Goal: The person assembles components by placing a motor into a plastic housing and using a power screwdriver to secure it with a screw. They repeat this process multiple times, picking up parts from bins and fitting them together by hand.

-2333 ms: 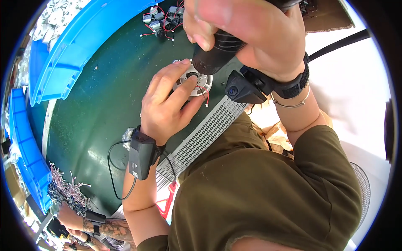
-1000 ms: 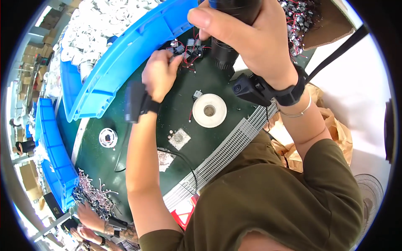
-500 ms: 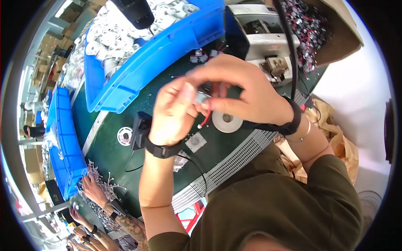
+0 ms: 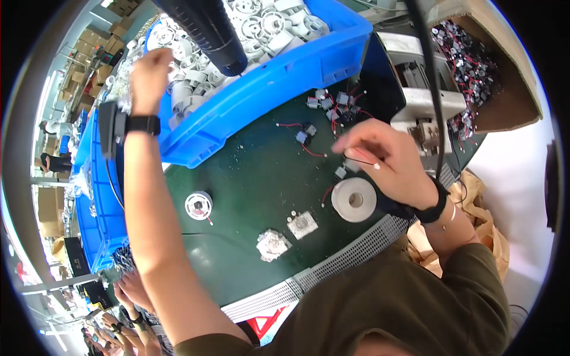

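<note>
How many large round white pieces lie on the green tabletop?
2: a spoked ring left of centre, and a disc near the right hand. The left forearm may hide others.

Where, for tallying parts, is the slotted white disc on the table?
In the head view, the slotted white disc lies left of centre on the green table, right of the left forearm and pictured below the blue bin.

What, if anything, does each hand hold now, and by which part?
Red and black wires cross the right hand; what it grips, and where, is hidden. Whether the left hand holds anything cannot be told.
</note>
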Action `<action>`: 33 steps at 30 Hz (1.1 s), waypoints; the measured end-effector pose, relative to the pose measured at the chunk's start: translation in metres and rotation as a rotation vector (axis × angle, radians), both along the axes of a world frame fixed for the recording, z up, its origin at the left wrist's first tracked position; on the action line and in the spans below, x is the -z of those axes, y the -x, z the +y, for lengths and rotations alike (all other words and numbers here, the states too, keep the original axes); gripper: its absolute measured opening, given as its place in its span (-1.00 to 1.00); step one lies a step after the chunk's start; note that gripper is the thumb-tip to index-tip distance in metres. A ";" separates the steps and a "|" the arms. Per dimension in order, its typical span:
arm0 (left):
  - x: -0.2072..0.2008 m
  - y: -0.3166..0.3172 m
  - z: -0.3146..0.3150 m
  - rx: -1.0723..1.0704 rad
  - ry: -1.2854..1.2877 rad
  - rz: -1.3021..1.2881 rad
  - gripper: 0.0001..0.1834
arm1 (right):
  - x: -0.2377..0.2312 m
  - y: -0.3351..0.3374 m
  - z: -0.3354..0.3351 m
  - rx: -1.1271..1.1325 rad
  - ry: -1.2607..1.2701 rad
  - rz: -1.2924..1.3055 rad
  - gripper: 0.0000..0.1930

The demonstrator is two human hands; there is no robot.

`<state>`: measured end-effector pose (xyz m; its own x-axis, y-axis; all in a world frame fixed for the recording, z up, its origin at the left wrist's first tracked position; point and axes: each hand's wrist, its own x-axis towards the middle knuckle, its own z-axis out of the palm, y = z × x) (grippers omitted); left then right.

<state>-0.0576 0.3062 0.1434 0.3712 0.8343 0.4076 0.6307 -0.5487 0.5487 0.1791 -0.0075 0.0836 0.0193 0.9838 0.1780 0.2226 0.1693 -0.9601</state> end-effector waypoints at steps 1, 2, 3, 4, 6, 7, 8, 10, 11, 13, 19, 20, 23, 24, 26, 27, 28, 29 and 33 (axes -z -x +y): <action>0.005 -0.009 0.016 0.101 -0.088 0.311 -0.69 | 0.002 -0.003 -0.002 0.003 0.006 -0.025 -0.93; 0.006 -0.017 0.024 0.193 -0.052 0.610 -0.61 | 0.003 -0.005 -0.003 -0.009 0.084 0.019 -0.94; 0.012 -0.028 0.040 0.226 -0.034 0.887 -0.46 | 0.003 -0.006 -0.004 -0.021 0.162 0.063 -0.94; 0.025 -0.023 0.059 0.264 -0.128 1.002 -0.38 | 0.000 -0.006 -0.005 -0.051 0.192 0.092 -0.95; 0.052 -0.023 0.081 0.234 -0.127 0.946 -0.26 | 0.001 -0.006 -0.006 -0.071 0.195 0.206 -0.95; 0.065 -0.013 0.090 0.244 -0.137 0.910 -0.21 | 0.002 -0.005 -0.006 -0.104 0.209 0.329 -0.94; 0.067 -0.019 0.091 0.293 -0.061 0.975 -0.20 | 0.006 -0.005 -0.008 -0.080 0.199 0.395 -0.89; 0.058 -0.025 0.081 0.332 -0.106 0.924 -0.22 | 0.006 -0.010 -0.010 -0.097 0.185 0.421 -0.86; 0.048 -0.029 0.067 0.363 -0.141 0.878 -0.23 | 0.006 -0.012 -0.015 -0.122 0.176 0.454 -0.83; 0.019 -0.037 0.028 0.211 -0.086 0.623 -0.22 | 0.008 -0.018 -0.020 -0.132 0.192 0.427 -0.80; -0.027 -0.004 -0.135 0.553 0.197 0.080 -0.40 | -0.002 -0.022 -0.032 -0.039 -0.007 0.227 -0.69; -0.020 -0.009 -0.168 0.580 0.222 0.117 -0.39 | -0.003 -0.020 -0.033 0.006 -0.042 0.290 -0.68; 0.022 -0.037 -0.235 0.702 -0.012 0.223 -0.40 | 0.000 -0.020 -0.038 0.041 -0.085 0.327 -0.69; 0.039 -0.043 -0.252 0.721 0.044 0.149 -0.40 | 0.002 -0.016 -0.040 0.017 -0.105 0.302 -0.69; 0.074 -0.053 -0.269 0.711 0.090 0.110 -0.42 | 0.008 -0.012 -0.044 0.007 -0.122 0.264 -0.70; 0.088 -0.055 -0.276 0.682 0.159 0.033 -0.42 | 0.011 -0.011 -0.047 0.001 -0.107 0.219 -0.70; 0.097 -0.057 -0.281 0.653 0.139 -0.027 -0.41 | 0.014 -0.012 -0.051 0.003 -0.087 0.174 -0.70; 0.103 -0.058 -0.285 0.621 0.118 -0.085 -0.41 | 0.015 -0.013 -0.056 0.010 -0.083 0.168 -0.70; 0.112 -0.066 -0.291 0.599 0.110 -0.092 -0.40 | 0.022 -0.006 -0.063 -0.001 -0.105 -0.179 -0.72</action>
<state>0.0080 0.0153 0.0314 0.7562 0.5304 0.3832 0.1777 -0.7300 0.6599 0.1853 -0.0705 0.0612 -0.0229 0.9596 0.2803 0.3877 0.2670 -0.8823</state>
